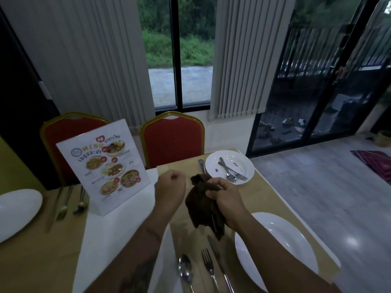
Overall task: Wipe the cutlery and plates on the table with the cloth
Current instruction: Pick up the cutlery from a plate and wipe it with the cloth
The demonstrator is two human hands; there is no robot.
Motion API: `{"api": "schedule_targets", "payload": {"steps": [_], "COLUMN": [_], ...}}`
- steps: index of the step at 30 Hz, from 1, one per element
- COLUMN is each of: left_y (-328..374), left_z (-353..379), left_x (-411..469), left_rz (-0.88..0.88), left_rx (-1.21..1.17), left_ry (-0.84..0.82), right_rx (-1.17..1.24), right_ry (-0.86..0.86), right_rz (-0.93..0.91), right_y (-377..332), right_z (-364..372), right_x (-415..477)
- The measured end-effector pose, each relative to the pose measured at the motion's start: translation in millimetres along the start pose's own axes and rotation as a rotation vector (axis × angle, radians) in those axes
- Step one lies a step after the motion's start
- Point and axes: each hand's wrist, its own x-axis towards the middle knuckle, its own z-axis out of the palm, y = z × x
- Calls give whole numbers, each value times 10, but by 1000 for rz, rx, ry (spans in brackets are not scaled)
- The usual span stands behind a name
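Tan paper mats cover the worktop, with a white strip running between them. Two red chairs with gold frames stand at the far side, under grey vertical blinds. The biggest piece on the right mat is the near plate, white and bare, close to the worktop's right edge. A left plate sits at the left edge, with cutlery lying just to its right. A standing menu card is upright on the white strip, left of centre. The far plate lies at the far right corner and carries a fork and spoon crossed on it, with a few small dark specks on its surface. The dark brown cloth hangs in the air above the middle of the right mat, bunched in the right hand, whose fingers are curled tight around it; a thin piece of cutlery seems wrapped inside, too hidden to name. The left hand is just left of the cloth, closed into a fist, with nothing visible in it. Near the bottom, left of the near plate, lie a knife, a fork and a spoon side by side.
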Motion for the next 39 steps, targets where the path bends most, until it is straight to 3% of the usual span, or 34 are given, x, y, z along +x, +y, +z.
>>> {"api": "schedule_targets", "payload": {"steps": [4,9,17,19,23,25,29,39], "left_y": [232,58,-169,-221,-306,-373,-577,-1088], "left_z": [9,79,308,388,612,718,900,1407], "left_x": [289,326,488,525,554,674,1099,2005], "left_rz": [-275,-358,-436,-457,-432,-405,-404,-278], "left_rx": [-49,-71,-275,-280,-210,-206,-217,168], "left_ry": [-388,-480,-164,-183,-423,-402,-203,-52], "right_rx": [-100,-222,-397,-420,-464,-497,-668,-661], "right_ry": [-7,-26,-54,-22,12,-24,-85,-81], "right_rz": [-50,-135,-167,-157,-145,-123,-85,-42], "right_y": [-24,106,335,372,409,419,460,663], "right_z": [94,89,-18,-76,-136,-158,-328,-723], "right_x": [-56,-106,-65,-10,190,316,546,1209]}}
